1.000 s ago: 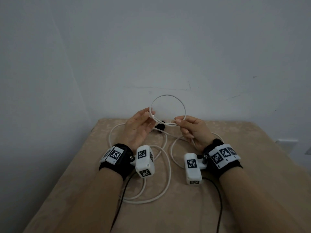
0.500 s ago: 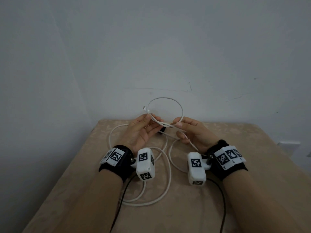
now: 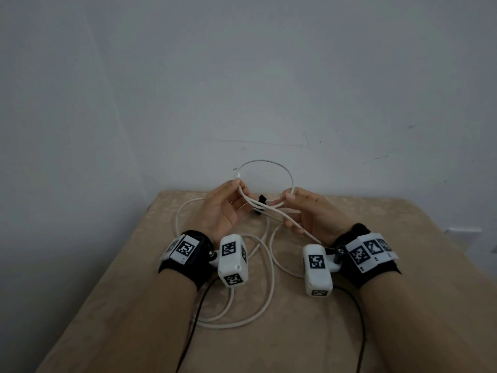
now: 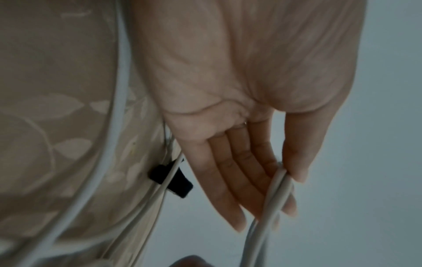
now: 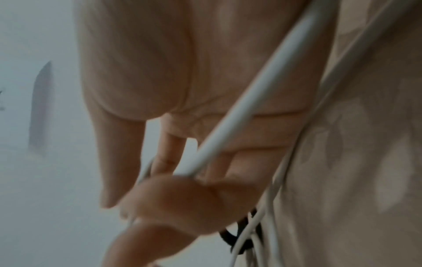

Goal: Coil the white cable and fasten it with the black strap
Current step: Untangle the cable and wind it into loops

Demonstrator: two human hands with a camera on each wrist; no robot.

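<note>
The white cable (image 3: 269,162) stands in one raised loop between my hands, and its plug end pokes up above my left thumb. My left hand (image 3: 240,193) pinches two strands (image 4: 271,202) between thumb and straight fingers (image 4: 228,180). My right hand (image 3: 290,203) pinches the loop's other side, and a strand (image 5: 251,101) runs across its palm toward the wrist. The black strap (image 3: 260,202) sits on the cable between the hands, just above the table; it also shows in the wrist views (image 4: 171,180) (image 5: 242,233). The rest of the cable lies in loose curves on the table.
The table (image 3: 390,278) has a beige leaf-patterned cloth and stands against a pale wall. Slack cable loops (image 3: 273,281) lie under and between my wrists. Black leads (image 3: 360,319) from the wrist cameras trail toward the near edge. A white wall fitting (image 3: 462,232) is at the right.
The cable's plug end has slid up past my left thumb and now sticks out above it. Both hands have stayed on the loop and have moved little.
</note>
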